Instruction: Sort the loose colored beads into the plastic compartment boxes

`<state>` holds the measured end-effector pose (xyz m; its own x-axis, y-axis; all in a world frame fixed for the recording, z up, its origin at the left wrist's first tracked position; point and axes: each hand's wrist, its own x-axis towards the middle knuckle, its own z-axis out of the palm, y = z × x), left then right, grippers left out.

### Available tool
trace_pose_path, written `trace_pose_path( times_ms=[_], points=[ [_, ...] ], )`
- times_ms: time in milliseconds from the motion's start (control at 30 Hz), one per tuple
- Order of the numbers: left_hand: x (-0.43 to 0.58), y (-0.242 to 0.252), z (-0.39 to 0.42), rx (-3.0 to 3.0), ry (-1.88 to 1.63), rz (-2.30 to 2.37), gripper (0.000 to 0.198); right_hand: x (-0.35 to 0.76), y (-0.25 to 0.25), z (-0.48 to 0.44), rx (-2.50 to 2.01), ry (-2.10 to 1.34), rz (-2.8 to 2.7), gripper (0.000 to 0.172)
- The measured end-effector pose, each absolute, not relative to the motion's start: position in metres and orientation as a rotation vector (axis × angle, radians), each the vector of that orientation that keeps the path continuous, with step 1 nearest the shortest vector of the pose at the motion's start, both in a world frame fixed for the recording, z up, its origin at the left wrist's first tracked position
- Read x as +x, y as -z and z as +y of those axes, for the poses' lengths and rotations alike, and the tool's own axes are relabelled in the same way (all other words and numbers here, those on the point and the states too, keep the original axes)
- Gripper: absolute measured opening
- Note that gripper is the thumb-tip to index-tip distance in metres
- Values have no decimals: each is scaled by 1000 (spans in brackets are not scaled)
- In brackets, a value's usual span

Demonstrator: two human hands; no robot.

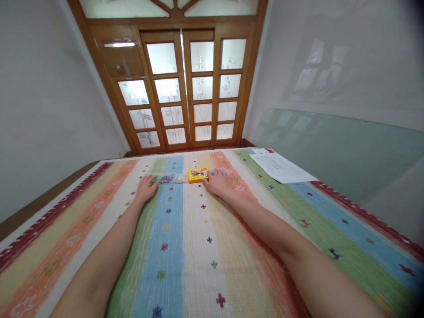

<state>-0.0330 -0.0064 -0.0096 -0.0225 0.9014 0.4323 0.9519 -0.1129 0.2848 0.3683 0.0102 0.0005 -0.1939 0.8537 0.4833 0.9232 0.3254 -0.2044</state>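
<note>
Head view only.

Reaching far across striped tablecloth (185, 247) with both arms at full stretch, probably because of working at far middle, not near edge.

Resting left hand (146, 187) at left end of clear packet (168, 178), touching it, and partly covering small green thing (153, 180) at fingertips. Curling fingers somewhat, but not showing enough: cannot tell whether clamped or loose.

Laying right hand (218, 181) loose and unclenched just beside right end of yellow box (198, 174), gripping nothing. Blurring at fingers, so contact with box uncertain.

Bracketing packet and box from either side, in one row, end to end, at far middle. Likely for stopping them sliding on cloth.

Spotting sheet of paper (281, 168) far right, well apart from right hand, out of arm path.

Facing wooden door (185, 88) with frosted panes beyond far edge. Noting glass pane (331, 145) leaning on right wall.
</note>
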Motion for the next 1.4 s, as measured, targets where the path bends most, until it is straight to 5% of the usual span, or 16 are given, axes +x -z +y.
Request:
trace_pose_path(
  times_ms=[200, 433, 833, 1100, 1400],
  points=[
    [-27, 5, -13, -2069, 746, -2061, 50, 371, -8, 1, -1407, 149, -2194, 39],
    [-13, 0, -22, -2062, 712, -1989, 48, 438, -24, 33, -1429, -76, -2353, 60],
    [64, -17, -48, -2547, 842, -1723, 43, 435, -26, 24, -1447, -94, -2012, 46],
    [98, -15, -66, -2850, 970, -1588, 80, 370, -35, -33, -816, -201, -2412, 45],
    [101, -14, -70, -2854, 757, -1604, 73, 355, -28, -46, -754, -119, -2624, 46]
  ],
)
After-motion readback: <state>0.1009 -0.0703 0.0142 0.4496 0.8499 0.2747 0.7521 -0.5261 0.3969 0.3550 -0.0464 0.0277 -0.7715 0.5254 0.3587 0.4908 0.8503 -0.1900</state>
